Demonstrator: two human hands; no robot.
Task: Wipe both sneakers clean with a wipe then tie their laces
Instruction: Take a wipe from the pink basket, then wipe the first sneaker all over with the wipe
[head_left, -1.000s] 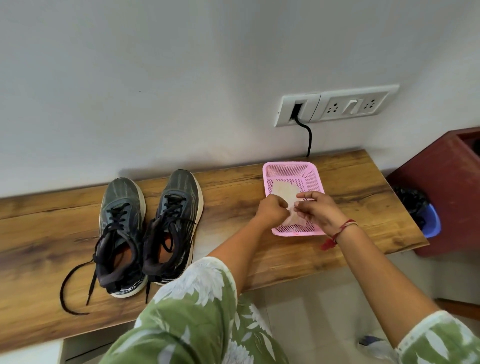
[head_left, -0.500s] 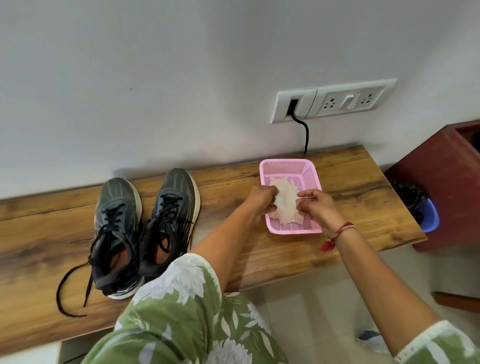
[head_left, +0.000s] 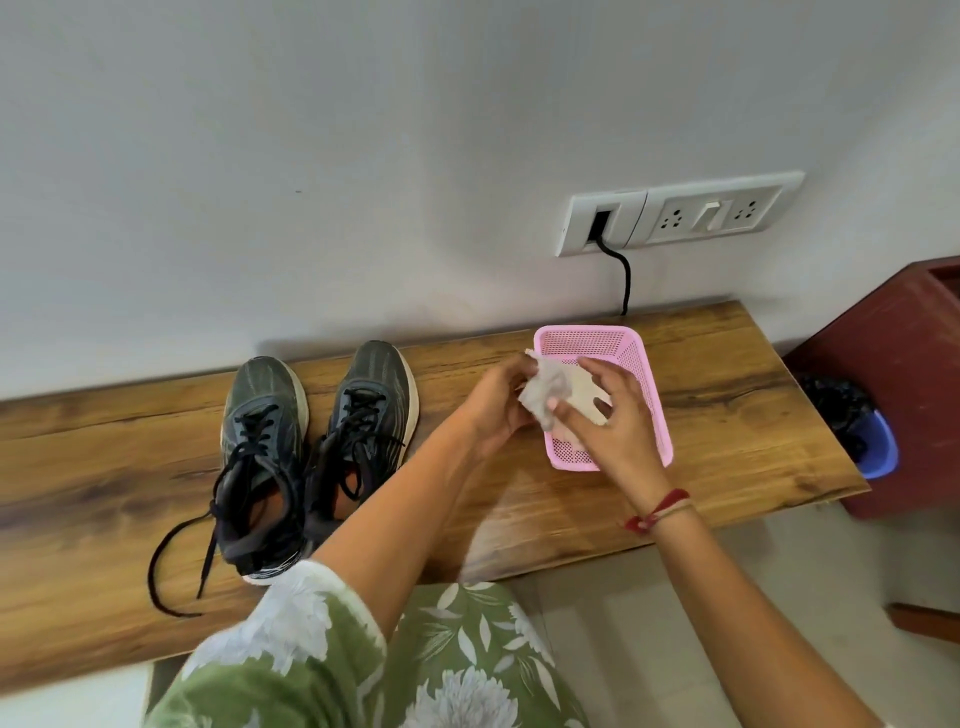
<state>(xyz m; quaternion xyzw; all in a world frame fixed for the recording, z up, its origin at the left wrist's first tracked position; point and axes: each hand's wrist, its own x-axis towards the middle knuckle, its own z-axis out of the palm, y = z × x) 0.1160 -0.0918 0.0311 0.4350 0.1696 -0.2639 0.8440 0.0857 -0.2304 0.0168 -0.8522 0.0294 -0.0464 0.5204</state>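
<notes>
Two dark grey sneakers stand side by side on the wooden bench (head_left: 727, 405), toes to the wall: the left sneaker (head_left: 260, 415) with black laces trailing loose toward the front edge, the right sneaker (head_left: 374, 389) beside it. To their right is a pink mesh basket (head_left: 587, 332). My left hand (head_left: 493, 405) grips a crumpled wipe (head_left: 543, 395) at the basket's left rim. My right hand (head_left: 618, 436) hovers over the basket with fingers spread, thumb touching that wipe, over a pale wipe (head_left: 589, 402) lying inside.
A black cable (head_left: 626, 280) drops from a wall socket plate (head_left: 675, 213) to the bench behind the basket. Right of the bench stands a dark red cabinet (head_left: 893, 364) with a blue bin (head_left: 880, 447) lined in black at its foot.
My left hand has lifted the wipe up and leftward out of the basket. My right hand has let its pinch go and spread its fingers over the basket.
</notes>
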